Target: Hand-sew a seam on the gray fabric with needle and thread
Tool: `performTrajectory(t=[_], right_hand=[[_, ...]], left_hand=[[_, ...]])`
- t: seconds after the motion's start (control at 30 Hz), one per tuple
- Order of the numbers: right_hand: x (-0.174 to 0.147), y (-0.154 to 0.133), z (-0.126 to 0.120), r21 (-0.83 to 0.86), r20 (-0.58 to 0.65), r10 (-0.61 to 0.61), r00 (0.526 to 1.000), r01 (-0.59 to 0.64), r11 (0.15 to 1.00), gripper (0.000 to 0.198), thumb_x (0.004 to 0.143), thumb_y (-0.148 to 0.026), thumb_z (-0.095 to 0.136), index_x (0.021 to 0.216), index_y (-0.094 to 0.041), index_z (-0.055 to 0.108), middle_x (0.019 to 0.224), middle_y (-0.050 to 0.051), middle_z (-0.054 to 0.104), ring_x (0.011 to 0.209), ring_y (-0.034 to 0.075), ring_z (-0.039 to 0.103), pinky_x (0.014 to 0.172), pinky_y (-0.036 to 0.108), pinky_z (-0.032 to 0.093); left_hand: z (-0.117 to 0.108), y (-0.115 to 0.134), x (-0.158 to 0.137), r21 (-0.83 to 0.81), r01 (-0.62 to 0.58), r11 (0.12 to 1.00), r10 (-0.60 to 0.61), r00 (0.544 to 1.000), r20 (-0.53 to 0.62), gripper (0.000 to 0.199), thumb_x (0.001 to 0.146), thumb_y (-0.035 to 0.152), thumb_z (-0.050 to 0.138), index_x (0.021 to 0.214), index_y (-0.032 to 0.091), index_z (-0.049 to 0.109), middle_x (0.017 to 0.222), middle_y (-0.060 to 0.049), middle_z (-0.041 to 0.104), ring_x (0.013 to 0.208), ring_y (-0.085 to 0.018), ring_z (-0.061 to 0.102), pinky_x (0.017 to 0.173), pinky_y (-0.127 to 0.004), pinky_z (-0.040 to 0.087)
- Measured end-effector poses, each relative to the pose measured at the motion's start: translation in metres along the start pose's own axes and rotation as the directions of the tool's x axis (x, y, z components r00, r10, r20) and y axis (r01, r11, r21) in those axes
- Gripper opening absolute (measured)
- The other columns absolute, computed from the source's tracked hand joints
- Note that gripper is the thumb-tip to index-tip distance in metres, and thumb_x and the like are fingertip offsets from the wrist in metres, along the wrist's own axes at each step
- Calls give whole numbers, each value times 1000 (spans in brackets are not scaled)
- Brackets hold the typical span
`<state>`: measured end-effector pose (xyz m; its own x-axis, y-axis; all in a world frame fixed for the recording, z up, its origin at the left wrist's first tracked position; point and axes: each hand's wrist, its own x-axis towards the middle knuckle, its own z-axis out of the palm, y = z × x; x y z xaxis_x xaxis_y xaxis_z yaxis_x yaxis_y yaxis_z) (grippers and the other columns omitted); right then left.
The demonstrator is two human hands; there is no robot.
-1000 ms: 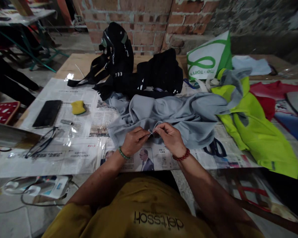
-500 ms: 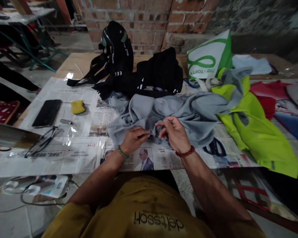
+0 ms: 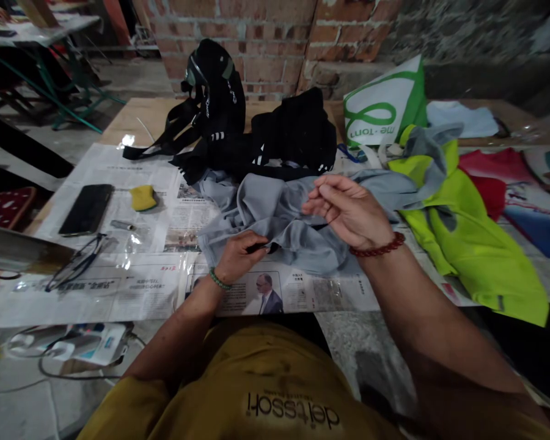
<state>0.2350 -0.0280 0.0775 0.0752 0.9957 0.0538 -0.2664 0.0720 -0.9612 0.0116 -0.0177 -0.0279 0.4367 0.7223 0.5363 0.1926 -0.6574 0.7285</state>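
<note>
Pinching left hand: thumb and fingers were closed on the near edge of the grey cloth; this hand was nearer that edge.
Grey cloth: lay on newspaper, beyond and mostly right of that grip, its long axis running left to right.
Right hand: hung over the cloth, fingers curled; whether they gripped anything could not be told.
Black clothes: lay just beyond.

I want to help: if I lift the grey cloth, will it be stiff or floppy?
Probably floppy: the cloth lies in loose, rumpled folds. It may feel light, as it looks thin. It likely won't roll, being spread out.
</note>
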Motion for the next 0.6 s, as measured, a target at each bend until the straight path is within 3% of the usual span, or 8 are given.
performTrajectory(t=[0.07,0.2,0.3,0.4,0.47,0.6], right_hand=[[5,-16,-3,-66,-14,-61,998,60,996,4,85,-23,62,88,-19,62,70,-7,67,65,10,70,67,30,58],[14,-48,-7,-246,-67,-159,985,138,959,18,91,-15,42,94,-15,60,65,-12,65,70,6,68,69,30,48],[21,-66,-12,-285,-48,-254,966,230,930,21,92,-15,42,95,-14,62,65,-13,65,72,5,67,66,32,43],[30,-79,-19,-227,-36,-405,914,387,893,4,85,-19,62,87,-18,65,64,-9,67,65,10,69,60,27,50],[36,-86,-23,-199,-41,-502,864,485,852,5,80,-18,69,82,-21,65,63,-5,66,60,14,69,51,26,53],[43,-100,-26,-273,-58,-616,786,581,767,12,83,-12,60,81,-23,65,65,-2,65,62,16,69,48,27,51]], left_hand=[[1,-1,0,-1,7,1000,-7,1000,-18,12,84,26,64,83,16,70,72,-2,67,67,-11,62,62,-23,52],[1,-4,-2,-10,14,1000,-14,999,-45,11,83,26,65,82,16,70,72,-2,67,67,-11,62,63,-23,52],[1,-5,-2,-17,11,1000,-11,999,-44,10,83,26,66,82,17,70,73,-2,67,67,-11,62,63,-23,52],[1,-5,-1,-39,-11,999,9,999,-47,10,83,26,66,82,17,70,74,-2,68,69,-12,63,64,-23,53],[1,-4,0,-61,-34,998,31,998,-63,8,83,24,67,82,16,70,75,-3,68,69,-12,64,64,-24,53],[1,-4,0,-73,-48,996,43,997,-68,6,82,22,68,82,17,70,75,-3,68,68,-13,63,62,-25,54]])
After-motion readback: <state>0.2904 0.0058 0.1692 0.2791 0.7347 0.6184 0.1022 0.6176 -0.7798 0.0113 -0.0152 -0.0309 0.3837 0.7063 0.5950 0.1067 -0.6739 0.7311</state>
